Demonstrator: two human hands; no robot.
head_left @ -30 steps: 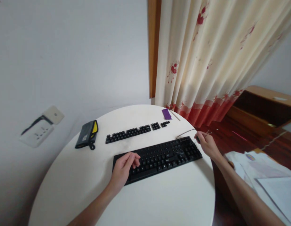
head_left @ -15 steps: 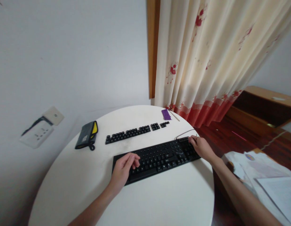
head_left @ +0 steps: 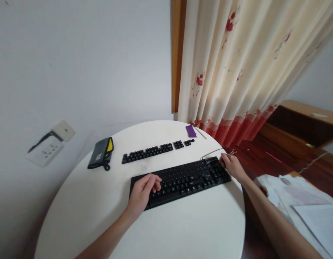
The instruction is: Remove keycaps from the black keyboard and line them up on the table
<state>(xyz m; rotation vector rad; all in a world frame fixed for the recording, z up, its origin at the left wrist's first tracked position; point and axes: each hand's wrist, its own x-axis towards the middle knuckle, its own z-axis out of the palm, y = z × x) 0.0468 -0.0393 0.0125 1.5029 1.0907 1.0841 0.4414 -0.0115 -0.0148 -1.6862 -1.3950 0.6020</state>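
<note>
A black keyboard (head_left: 182, 181) lies at a slant across the white round table (head_left: 188, 226); keys are absent from part of its upper area. My left hand (head_left: 144, 187) rests over its left end, fingers curled in and thumb against them, with nothing visible in the grip. At the keyboard's upper right corner, my right hand (head_left: 232, 166) is closed on a thin pronged tool (head_left: 232, 152), whose light tips stick out above the fingers. The tool's exact kind is too small to make out. Behind the keyboard, loose black keycaps (head_left: 147, 152) stand in rows.
A grey and yellow pouch (head_left: 100, 153) lies at the table's left. Toward the back right are a purple cloth (head_left: 191, 131) and a thin stick (head_left: 200, 133). The keyboard cable (head_left: 212, 151) runs off the right edge. Papers (head_left: 303, 201) lie on a lower surface at right.
My right hand has shifted slightly right at the keyboard's corner, and the tool's tips show more clearly. My left hand keeps its place on the keyboard. The view has moved slightly.
</note>
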